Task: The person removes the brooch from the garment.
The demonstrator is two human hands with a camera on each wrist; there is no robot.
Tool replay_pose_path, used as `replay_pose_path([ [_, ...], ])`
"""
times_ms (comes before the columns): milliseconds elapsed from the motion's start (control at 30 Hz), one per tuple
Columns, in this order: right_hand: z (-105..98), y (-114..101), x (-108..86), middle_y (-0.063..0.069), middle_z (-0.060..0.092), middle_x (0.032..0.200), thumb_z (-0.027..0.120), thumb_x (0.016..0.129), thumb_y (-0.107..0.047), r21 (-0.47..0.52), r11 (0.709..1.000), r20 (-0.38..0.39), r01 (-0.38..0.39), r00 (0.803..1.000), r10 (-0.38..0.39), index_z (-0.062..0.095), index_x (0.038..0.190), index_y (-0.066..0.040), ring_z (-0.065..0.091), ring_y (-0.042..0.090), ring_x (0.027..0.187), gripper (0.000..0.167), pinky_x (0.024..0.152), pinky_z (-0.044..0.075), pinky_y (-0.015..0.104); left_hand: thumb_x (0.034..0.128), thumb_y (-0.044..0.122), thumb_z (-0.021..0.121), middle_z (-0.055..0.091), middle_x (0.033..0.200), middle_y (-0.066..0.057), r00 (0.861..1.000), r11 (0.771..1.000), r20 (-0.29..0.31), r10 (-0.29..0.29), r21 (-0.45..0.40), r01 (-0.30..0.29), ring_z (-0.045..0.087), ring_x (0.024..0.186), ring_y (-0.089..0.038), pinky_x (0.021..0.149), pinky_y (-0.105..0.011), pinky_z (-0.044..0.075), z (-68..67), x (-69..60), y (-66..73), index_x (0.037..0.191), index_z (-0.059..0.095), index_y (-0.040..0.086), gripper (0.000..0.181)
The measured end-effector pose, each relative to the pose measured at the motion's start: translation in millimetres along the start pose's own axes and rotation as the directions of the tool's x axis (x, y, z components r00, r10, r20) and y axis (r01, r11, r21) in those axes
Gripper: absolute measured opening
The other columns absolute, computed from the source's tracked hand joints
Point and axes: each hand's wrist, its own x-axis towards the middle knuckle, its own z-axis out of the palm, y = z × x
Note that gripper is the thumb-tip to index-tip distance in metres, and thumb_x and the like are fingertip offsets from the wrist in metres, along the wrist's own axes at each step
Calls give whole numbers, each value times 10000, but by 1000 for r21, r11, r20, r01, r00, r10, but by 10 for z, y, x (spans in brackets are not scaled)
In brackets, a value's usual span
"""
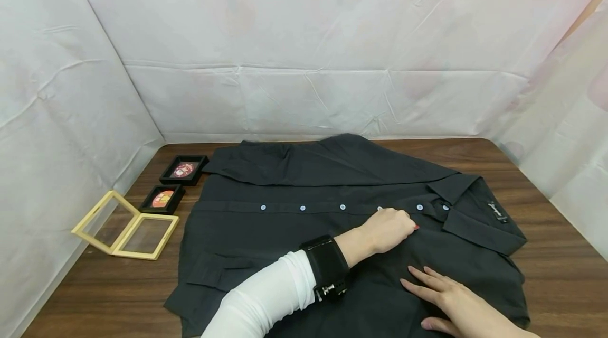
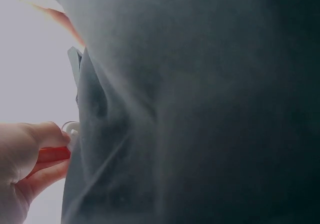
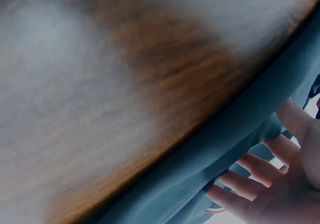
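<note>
A dark button-up shirt (image 1: 304, 237) lies spread on the table, its placket of pale buttons (image 1: 342, 206) running across and its collar (image 1: 467, 211) at the right. My left hand (image 1: 387, 229), fingers curled, is over the shirt front just below the placket. In the left wrist view, its thumb and fingers pinch a small whitish rounded thing (image 2: 72, 134) against the dark cloth; its kind cannot be told. Nearer the front, my right hand (image 1: 451, 301) rests on the shirt with spread, fairly straight fingers. A small silvery pin (image 1: 497, 212) sits inside the collar.
Left of the shirt, two black box frames (image 1: 184, 170) hold round badges, one red and one orange-yellow. An unfolded pale yellow double frame (image 1: 125, 227) with clear panes lies in front of them. Brown wooden table (image 1: 95, 296) shows around; white cloth walls (image 1: 304, 100) stand behind.
</note>
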Motion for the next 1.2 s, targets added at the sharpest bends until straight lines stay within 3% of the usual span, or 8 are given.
replay_pose_path([
  [267,30,-13,-14,149,482,1236,555,812,-463,-12,1000,-14,8,1000,-8,507,1260,-141,533,432,938,554,655,474,424,926,212,463,635,947,83,999,998,4,32,59,-32,589,806,-23,658,-124,433,1,20,-5,1055,664,220,239],
  [567,63,-28,-44,111,488,1250,555,826,-440,-26,1000,-26,10,1000,-11,515,1251,-138,538,422,937,523,664,472,424,928,217,468,622,836,63,1000,998,-6,-17,57,18,575,685,-43,563,-147,432,2,52,-7,949,694,211,227],
  [800,83,-34,-66,106,488,1249,555,827,-436,-17,1000,-23,3,1000,-3,518,1248,-137,537,425,935,517,666,468,439,898,199,531,624,853,51,998,997,7,-56,49,55,578,699,-53,578,-147,440,6,85,-7,953,687,188,166],
  [1200,89,-48,-77,97,496,1244,573,822,-413,-37,999,-47,15,999,-17,525,1240,-130,548,409,928,507,669,477,402,927,232,472,629,840,46,994,994,7,-108,-5,108,551,619,-53,512,-155,412,18,144,-2,898,689,186,224],
])
